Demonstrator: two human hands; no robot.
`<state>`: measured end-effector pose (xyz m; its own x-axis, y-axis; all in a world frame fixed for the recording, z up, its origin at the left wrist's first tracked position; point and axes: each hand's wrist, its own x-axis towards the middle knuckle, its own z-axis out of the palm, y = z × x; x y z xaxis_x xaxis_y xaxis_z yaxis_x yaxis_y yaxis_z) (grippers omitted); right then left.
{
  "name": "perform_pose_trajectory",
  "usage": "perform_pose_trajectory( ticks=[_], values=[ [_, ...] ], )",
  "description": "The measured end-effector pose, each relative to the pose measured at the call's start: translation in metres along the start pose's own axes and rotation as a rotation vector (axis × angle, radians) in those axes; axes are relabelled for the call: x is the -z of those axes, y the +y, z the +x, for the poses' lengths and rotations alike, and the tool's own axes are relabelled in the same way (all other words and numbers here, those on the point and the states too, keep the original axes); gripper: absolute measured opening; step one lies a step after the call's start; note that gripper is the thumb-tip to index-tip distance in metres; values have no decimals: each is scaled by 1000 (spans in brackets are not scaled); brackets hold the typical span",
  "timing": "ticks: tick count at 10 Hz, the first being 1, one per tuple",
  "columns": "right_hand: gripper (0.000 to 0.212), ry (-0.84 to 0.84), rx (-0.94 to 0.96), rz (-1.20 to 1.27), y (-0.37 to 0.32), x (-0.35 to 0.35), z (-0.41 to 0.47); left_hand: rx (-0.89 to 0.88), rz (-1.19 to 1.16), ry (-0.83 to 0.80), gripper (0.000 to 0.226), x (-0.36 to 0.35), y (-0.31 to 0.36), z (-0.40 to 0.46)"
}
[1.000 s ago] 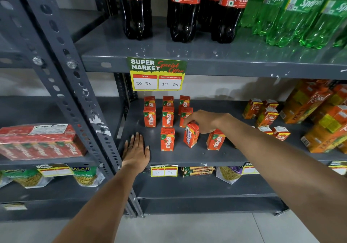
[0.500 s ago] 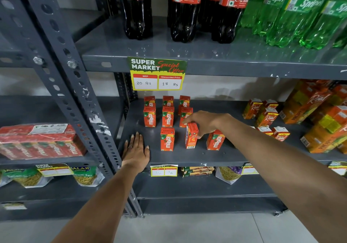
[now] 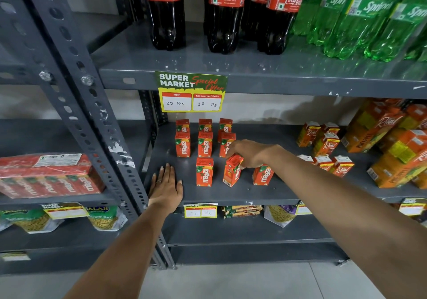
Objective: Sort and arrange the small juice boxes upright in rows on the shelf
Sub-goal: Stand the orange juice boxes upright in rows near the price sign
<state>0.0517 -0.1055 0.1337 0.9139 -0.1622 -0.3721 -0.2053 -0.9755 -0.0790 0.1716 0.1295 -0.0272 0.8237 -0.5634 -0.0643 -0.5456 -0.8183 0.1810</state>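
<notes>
Gripping a small Maaza juice box by its top, right hand closed on it with fingers curled over the upper edge; box tilted, top leaning right, lower corner seemingly touching the grey shelf, though hard to tell from this angle. Resting flat near the shelf's front left edge, left hand, fingers spread, palm down, holding nothing. In the front row: one upright Maaza box just left of the tilted one, another just right of it, partly behind the right wrist. Behind these, two rows of three upright Maaza boxes. Farther right on the same shelf, small Real juice boxes and larger Real cartons. Above, Coca-Cola bottles and Sprite bottles.
</notes>
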Motion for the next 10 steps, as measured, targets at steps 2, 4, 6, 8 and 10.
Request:
perform_pose_trajectory(
  ticks=[2, 4, 6, 8, 10],
  values=[
    [51, 21, -38, 22, -4, -3, 0, -3, 5, -5, 61, 0, -1, 0],
    [51, 28, -65, 14, -4, -5, 1, -2, -2, -4, 61, 0, 0, 0],
    [58, 32, -67, 42, -2, -7, 0, 2, 1, 0, 61, 0, 0, -1],
    [58, 57, -87, 31, -2, -10, 1, -1, -15, 4, 61, 0, 0, -1],
    [47, 79, -103, 10, -5, -10, 0, -1, -32, 0, 62, 0, -1, -1]
  ],
)
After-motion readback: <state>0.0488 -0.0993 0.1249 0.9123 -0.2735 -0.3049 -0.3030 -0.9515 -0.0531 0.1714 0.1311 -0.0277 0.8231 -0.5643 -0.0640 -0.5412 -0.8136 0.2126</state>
